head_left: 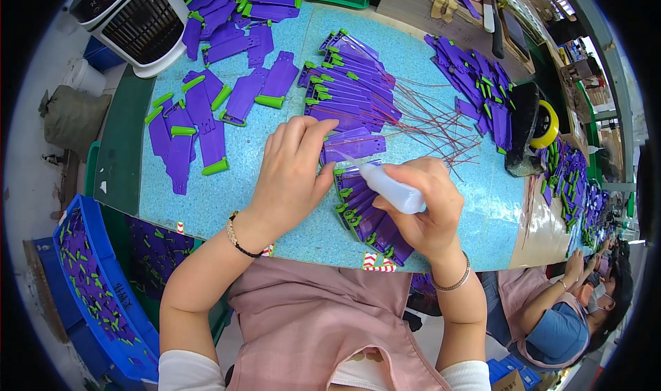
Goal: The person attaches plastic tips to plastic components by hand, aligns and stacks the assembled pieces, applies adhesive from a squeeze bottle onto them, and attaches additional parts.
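My right hand (430, 202) is closed round a white squeeze bottle (391, 186), tilted so its thin clear nozzle points left over a flat purple plastic piece (358, 145). At that piece's left end is my left hand (292, 167), forefinger on the far side and thumb on the near side. Beyond it lies an overlapping row of purple pieces (354, 91) with green ends, and thin dark red wires (434, 119) trail from them to the right. Closer to me, more purple pieces (375, 219) fan out, partly hidden under my right hand.
Loose purple pieces (200, 105) lie at the left, with another pile (475, 81) at the far right. A white heater-like appliance (141, 23) stands back left. Beside a black holder is a yellow tape roll (545, 124). A blue bin (103, 288) sits lower left; a co-worker (561, 315) sits at right.
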`<state>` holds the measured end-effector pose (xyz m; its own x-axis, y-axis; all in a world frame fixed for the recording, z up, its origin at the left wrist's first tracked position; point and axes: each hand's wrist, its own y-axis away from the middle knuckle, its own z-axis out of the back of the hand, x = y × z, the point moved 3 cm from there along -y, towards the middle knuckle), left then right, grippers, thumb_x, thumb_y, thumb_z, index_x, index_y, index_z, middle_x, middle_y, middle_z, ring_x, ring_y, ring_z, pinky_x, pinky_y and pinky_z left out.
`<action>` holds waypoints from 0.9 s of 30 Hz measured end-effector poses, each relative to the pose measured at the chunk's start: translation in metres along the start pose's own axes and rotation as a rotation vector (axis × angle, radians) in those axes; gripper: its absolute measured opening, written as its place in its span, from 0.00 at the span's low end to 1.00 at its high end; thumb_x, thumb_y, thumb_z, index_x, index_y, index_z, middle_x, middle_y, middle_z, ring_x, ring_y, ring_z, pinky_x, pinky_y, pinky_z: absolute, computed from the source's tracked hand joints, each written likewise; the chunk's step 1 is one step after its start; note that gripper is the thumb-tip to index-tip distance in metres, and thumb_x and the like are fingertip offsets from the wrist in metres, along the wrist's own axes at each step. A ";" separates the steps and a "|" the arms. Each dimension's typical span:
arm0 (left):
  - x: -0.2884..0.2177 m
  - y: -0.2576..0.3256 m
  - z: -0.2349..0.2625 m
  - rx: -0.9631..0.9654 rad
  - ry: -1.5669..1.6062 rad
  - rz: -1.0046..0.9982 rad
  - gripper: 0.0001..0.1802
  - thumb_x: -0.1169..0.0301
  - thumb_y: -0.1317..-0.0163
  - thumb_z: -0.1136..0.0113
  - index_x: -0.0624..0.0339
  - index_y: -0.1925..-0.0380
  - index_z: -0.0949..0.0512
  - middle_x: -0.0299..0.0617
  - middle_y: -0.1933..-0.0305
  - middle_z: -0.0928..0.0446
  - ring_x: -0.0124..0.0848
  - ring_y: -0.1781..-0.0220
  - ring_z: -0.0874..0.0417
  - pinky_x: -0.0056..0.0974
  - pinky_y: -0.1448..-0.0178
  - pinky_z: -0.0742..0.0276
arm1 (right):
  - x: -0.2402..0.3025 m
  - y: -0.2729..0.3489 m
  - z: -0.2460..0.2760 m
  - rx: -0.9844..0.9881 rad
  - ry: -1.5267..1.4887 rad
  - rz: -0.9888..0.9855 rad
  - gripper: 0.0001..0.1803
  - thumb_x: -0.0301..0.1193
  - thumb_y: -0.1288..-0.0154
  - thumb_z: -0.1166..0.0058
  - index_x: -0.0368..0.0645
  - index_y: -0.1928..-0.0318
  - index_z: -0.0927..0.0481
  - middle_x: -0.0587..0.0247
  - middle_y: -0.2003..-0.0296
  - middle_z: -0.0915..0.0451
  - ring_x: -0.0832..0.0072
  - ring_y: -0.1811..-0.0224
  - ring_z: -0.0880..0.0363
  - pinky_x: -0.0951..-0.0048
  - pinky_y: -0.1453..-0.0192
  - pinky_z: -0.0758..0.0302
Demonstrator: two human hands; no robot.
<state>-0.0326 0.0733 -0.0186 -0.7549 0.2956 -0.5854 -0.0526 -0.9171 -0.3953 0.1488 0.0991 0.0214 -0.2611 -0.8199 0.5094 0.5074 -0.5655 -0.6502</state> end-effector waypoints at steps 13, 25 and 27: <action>0.004 -0.009 0.011 -0.145 0.060 -0.042 0.31 0.80 0.52 0.39 0.62 0.44 0.32 0.49 0.47 0.33 0.46 0.46 0.28 0.46 0.42 0.35 | -0.017 0.014 0.022 -0.173 -0.005 -0.255 0.20 0.25 0.51 0.30 0.37 0.57 0.21 0.56 0.64 0.17 0.66 0.66 0.21 0.71 0.62 0.27; 0.001 -0.001 0.001 0.005 -0.055 0.000 0.30 0.79 0.53 0.36 0.58 0.46 0.30 0.47 0.52 0.31 0.46 0.49 0.29 0.44 0.44 0.35 | -0.005 0.002 0.011 -0.022 0.084 -0.045 0.23 0.28 0.59 0.27 0.42 0.59 0.20 0.64 0.74 0.21 0.69 0.74 0.26 0.70 0.66 0.33; 0.001 -0.002 0.000 0.007 -0.048 -0.007 0.30 0.79 0.53 0.36 0.58 0.46 0.31 0.48 0.52 0.31 0.46 0.49 0.29 0.44 0.44 0.35 | -0.006 0.002 0.009 -0.009 0.084 -0.030 0.23 0.28 0.59 0.27 0.42 0.59 0.20 0.64 0.74 0.22 0.69 0.74 0.26 0.70 0.67 0.34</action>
<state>-0.0331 0.0749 -0.0183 -0.7850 0.2892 -0.5478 -0.0627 -0.9169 -0.3942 0.1586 0.1040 0.0223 -0.3446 -0.8067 0.4801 0.4905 -0.5908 -0.6406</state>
